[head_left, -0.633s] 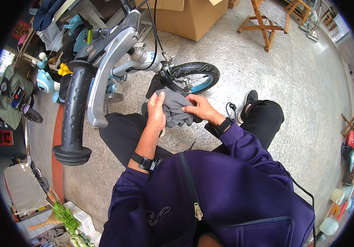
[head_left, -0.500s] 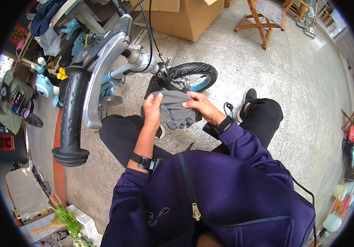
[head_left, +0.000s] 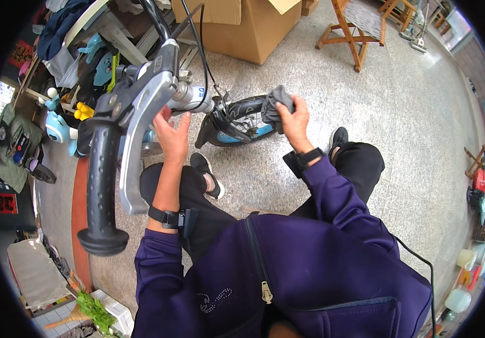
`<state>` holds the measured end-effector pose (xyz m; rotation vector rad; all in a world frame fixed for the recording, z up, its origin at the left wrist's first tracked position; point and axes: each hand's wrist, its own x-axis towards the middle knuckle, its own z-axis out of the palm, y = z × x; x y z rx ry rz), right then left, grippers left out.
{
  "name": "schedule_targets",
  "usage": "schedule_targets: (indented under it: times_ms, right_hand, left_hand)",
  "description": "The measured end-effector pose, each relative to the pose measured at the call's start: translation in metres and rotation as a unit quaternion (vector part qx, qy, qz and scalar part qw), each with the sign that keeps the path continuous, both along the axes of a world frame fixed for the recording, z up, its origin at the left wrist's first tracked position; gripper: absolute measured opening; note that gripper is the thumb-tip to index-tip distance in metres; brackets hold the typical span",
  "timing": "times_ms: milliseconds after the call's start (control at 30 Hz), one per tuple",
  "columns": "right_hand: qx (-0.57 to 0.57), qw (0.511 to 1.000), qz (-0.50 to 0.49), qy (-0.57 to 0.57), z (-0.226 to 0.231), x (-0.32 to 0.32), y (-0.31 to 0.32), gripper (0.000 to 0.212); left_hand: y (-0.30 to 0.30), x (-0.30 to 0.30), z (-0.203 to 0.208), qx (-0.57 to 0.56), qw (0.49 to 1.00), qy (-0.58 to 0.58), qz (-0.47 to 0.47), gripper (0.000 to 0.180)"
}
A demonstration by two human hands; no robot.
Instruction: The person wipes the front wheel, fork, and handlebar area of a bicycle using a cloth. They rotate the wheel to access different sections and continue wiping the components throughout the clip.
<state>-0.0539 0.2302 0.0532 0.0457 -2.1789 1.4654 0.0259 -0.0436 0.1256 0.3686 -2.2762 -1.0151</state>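
Observation:
I sit on the floor beside a small bicycle. My left hand (head_left: 170,135) reaches up to the silver handlebar stem (head_left: 189,97), fingers spread and touching it. The black handlebar grip (head_left: 102,186) and silver brake lever (head_left: 138,141) loom large at the left. My right hand (head_left: 294,119) is shut on a crumpled grey cloth (head_left: 276,104), held over the black front tyre (head_left: 242,110) with its blue rim. Both wrists carry black bands, and my sleeves are purple.
A big cardboard box (head_left: 248,25) stands behind the bicycle. A wooden folding chair (head_left: 358,28) is at the back right. Toys and clutter (head_left: 79,90) crowd the left side. Greens (head_left: 93,310) lie at the lower left. The floor is speckled stone (head_left: 411,124).
Both hands held the grey cloth together near my lap. Now the left hand has let go and risen to the handlebar stem, and the right has carried the cloth up over the tyre.

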Motion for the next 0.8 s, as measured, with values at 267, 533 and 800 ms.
schedule_targets:
  times_ms: [267, 533, 800]
  right_hand:
    - [0.408, 0.905, 0.101, 0.067, -0.004, 0.007, -0.05, 0.046]
    - [0.433, 0.881, 0.157, 0.108, -0.015, 0.021, -0.031, 0.043]
    - [0.411, 0.906, 0.083, 0.055, -0.007, 0.018, -0.047, 0.047]
  left_hand:
    - [0.0, -0.02, 0.02, -0.158, 0.981, -0.075, -0.089, 0.095]
    - [-0.004, -0.03, 0.023, -0.294, 0.949, -0.105, -0.029, 0.095]
    - [-0.004, -0.026, 0.016, 0.071, 0.958, -0.236, -0.146, 0.097]
